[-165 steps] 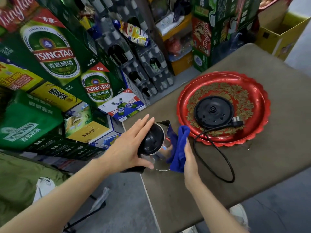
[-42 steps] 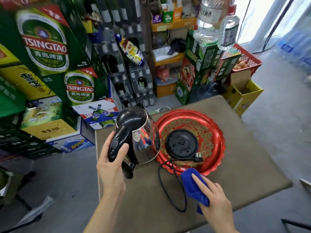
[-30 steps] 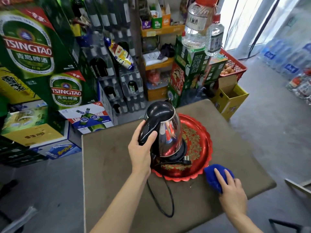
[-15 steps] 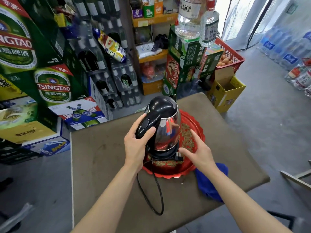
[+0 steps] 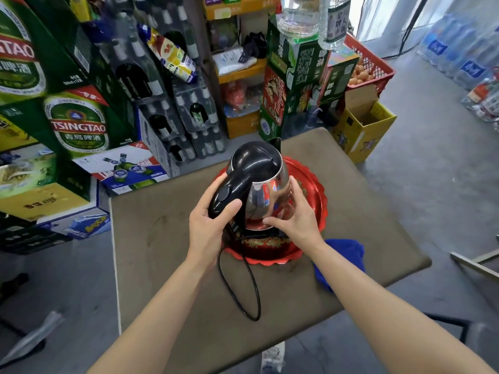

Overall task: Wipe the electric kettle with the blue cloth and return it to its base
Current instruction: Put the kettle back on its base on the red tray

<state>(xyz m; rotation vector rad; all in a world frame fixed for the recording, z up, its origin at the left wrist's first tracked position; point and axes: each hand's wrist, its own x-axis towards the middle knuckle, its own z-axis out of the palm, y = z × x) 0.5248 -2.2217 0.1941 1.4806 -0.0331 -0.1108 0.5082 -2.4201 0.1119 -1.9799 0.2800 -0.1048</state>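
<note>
The steel electric kettle [image 5: 266, 188] with a black lid and handle stands upright on its black base, mostly hidden beneath it, in the red tray [image 5: 316, 193]. My left hand [image 5: 209, 225] grips the black handle. My right hand [image 5: 294, 214] cups the shiny body on its right side. The blue cloth [image 5: 341, 259] lies crumpled on the table just right of the tray, partly under my right forearm, with no hand on it. The black power cord [image 5: 243, 290] loops from the base toward the table's front edge.
The brown table [image 5: 162, 252] is small, with edges close on every side. Stacked beer cartons [image 5: 78, 125] and bottle packs stand to the left and behind. A yellow open box [image 5: 364, 125] sits on the floor at the right rear.
My right hand has gone from the tray rim up onto the kettle's body. The kettle stays on its base with my left hand on the handle. The cloth has not moved.
</note>
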